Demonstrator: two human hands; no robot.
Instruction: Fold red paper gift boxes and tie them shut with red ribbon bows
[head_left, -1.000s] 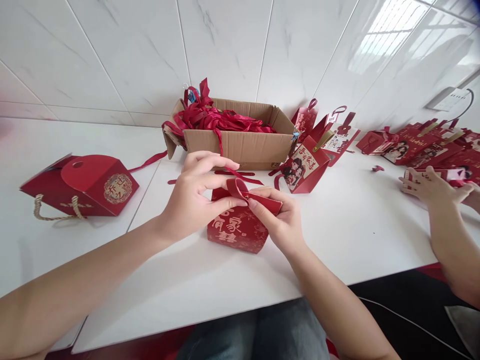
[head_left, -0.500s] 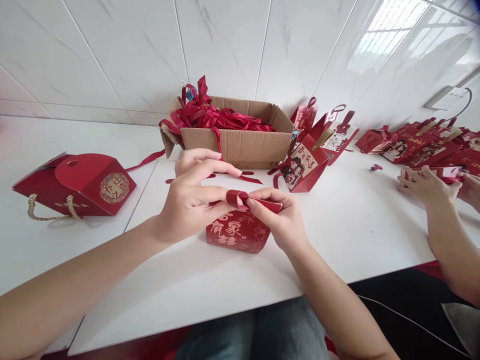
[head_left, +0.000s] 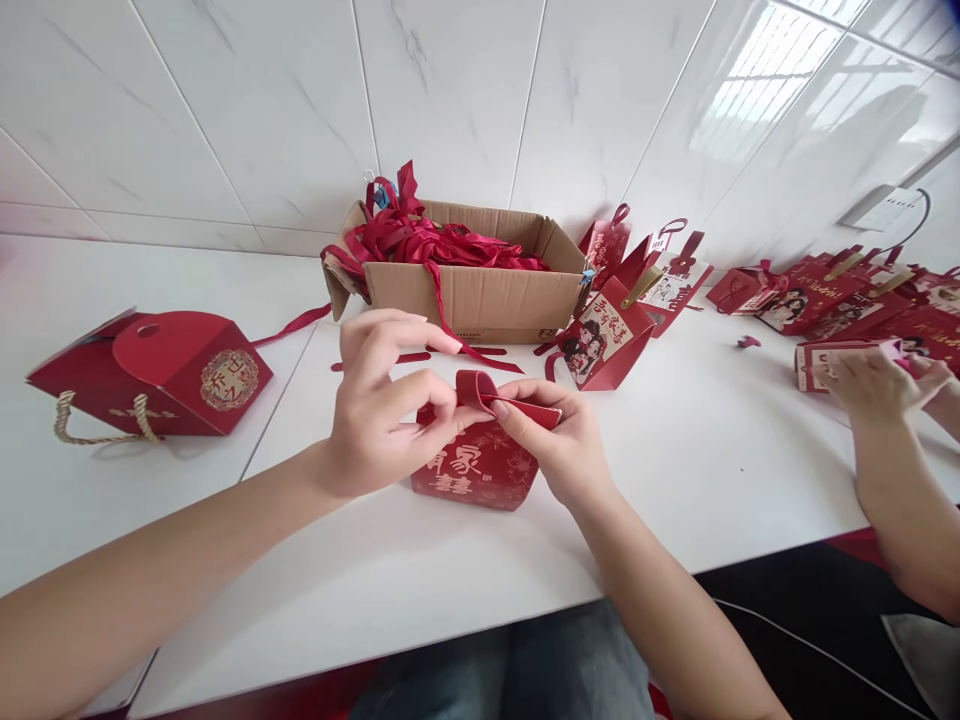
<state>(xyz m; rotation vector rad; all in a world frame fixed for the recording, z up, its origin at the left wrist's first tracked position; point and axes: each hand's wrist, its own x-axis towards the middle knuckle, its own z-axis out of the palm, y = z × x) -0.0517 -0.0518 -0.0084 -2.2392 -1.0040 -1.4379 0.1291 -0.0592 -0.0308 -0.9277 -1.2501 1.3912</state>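
Note:
A small red gift box point(head_left: 480, 470) with pale Chinese characters stands on the table in front of me. Over its top edge curls a red strap point(head_left: 474, 388), bent into a loop. My left hand point(head_left: 386, 405) pinches at the loop's left side with thumb and index finger, its other fingers raised. On the other side my right hand point(head_left: 559, 435) grips the strap's end and the box's top edge between thumb and fingers. The fingertips partly hide the spot where strap and box meet.
A cardboard box point(head_left: 472, 300) full of red ribbons stands behind my hands, with loose red strips before it. At left is a larger red box point(head_left: 180, 370) with rope handles. Finished-looking red boxes point(head_left: 607, 335) stand right. A co-worker's hands point(head_left: 874, 385) handle another box.
The strap's loop has turned more upright and stands taller. My left hand's index finger has bent in closer to the thumb. My right hand stays nearly in place.

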